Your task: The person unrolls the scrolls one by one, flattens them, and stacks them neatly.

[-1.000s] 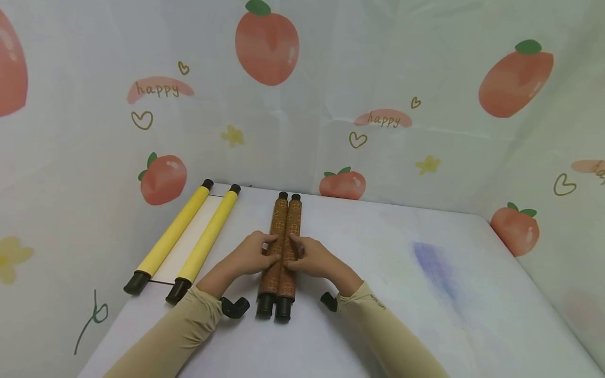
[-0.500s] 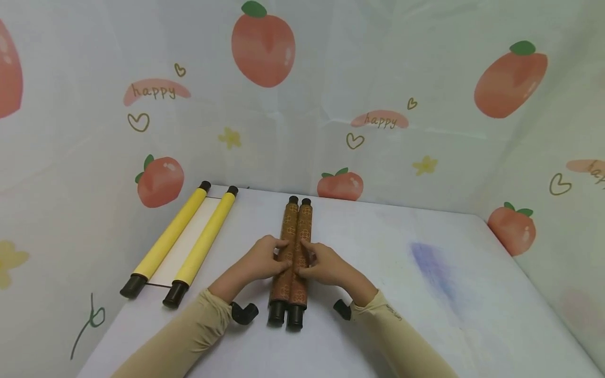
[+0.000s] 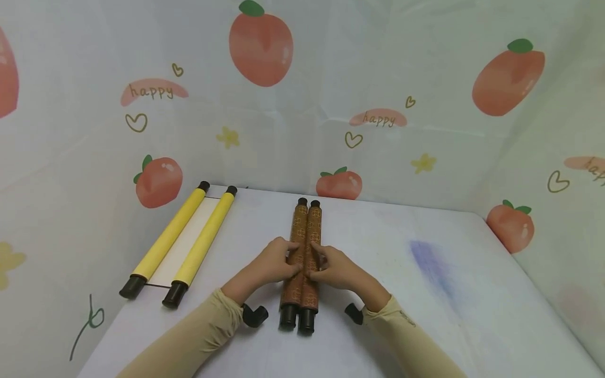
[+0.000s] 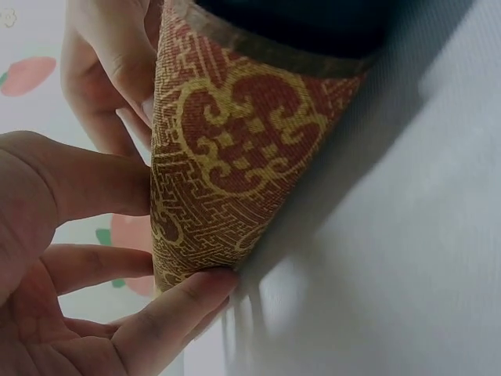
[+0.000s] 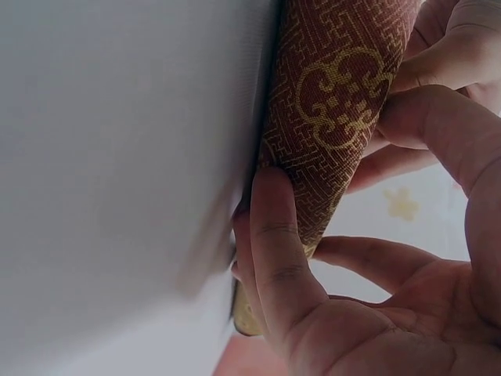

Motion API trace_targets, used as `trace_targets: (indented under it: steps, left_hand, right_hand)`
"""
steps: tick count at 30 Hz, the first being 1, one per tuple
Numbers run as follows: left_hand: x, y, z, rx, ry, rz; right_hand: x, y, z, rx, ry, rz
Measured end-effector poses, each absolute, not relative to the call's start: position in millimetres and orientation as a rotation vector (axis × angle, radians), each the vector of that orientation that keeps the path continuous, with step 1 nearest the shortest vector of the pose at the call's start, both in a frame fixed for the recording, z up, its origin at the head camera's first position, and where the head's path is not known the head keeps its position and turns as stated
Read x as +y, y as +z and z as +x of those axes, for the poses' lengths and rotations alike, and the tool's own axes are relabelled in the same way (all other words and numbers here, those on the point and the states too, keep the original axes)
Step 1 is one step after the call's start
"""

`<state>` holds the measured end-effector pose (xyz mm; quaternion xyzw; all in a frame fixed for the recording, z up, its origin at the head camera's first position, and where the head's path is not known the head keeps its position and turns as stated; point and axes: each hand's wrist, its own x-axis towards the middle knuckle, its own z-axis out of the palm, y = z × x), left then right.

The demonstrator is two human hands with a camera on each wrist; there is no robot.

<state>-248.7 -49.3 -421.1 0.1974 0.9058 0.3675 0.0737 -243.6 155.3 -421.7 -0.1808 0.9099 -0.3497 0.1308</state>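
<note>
Two rolls of a brown scroll lie side by side on the table in the head view, with gold patterned cloth and black end knobs. My left hand grips the left roll from its outer side, thumb on top. From the other side my right hand grips the right roll the same way. In the left wrist view the patterned cloth sits between the thumb and the fingers. The right wrist view has fingers low against the roll, close over the table.
To the left lies a yellow scroll, partly unrolled, a pale strip between its two rolls. A patterned cloth wall rises behind the white table. A purple smudge marks the table on the right.
Both hands have moved to the right along the table with the brown scroll, its two rolls staying together. The yellow scroll has stayed in its place.
</note>
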Motion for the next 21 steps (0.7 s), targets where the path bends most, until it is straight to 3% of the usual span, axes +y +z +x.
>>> trace_targets:
  steps: [21]
  left_hand:
    - [-10,-423,-241,2.737,1.058,0.728]
  right_hand:
    - [196,-425,-227,2.652,-1.052,-0.379]
